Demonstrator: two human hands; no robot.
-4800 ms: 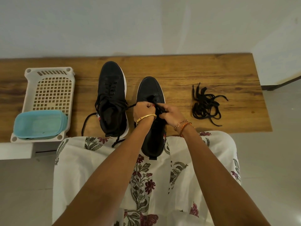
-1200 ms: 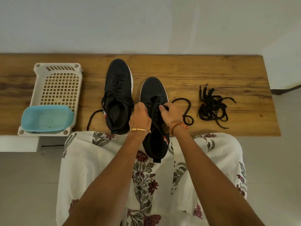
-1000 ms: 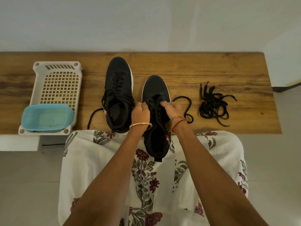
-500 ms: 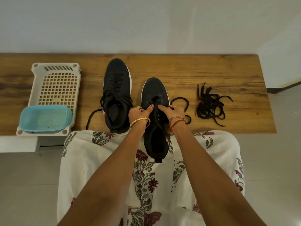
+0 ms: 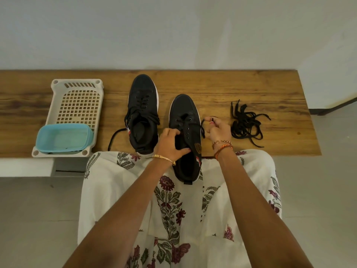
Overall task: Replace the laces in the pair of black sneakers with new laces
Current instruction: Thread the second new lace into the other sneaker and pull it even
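Observation:
Two black sneakers lie on a wooden bench (image 5: 251, 86). The left sneaker (image 5: 143, 111) is laced, with loose ends trailing off its left side. The right sneaker (image 5: 185, 132) lies with its heel on my lap and has a black lace (image 5: 201, 127) through some of its eyelets. My left hand (image 5: 171, 144) grips this shoe by its left side and tongue. My right hand (image 5: 217, 128) is beside the shoe on its right and pinches the end of that lace. A tangled pile of black laces (image 5: 245, 124) lies further right on the bench.
A cream plastic basket (image 5: 77, 101) stands at the bench's left end, with a light blue tub (image 5: 63, 138) in its near part. My lap, in a white floral garment (image 5: 173, 209), lies against the bench's front edge. A wall runs behind the bench.
My right hand has left the eyelets and moved right, drawing the lace end out to the side. My left hand has shifted to grip the shoe's left side. The shoes have not moved.

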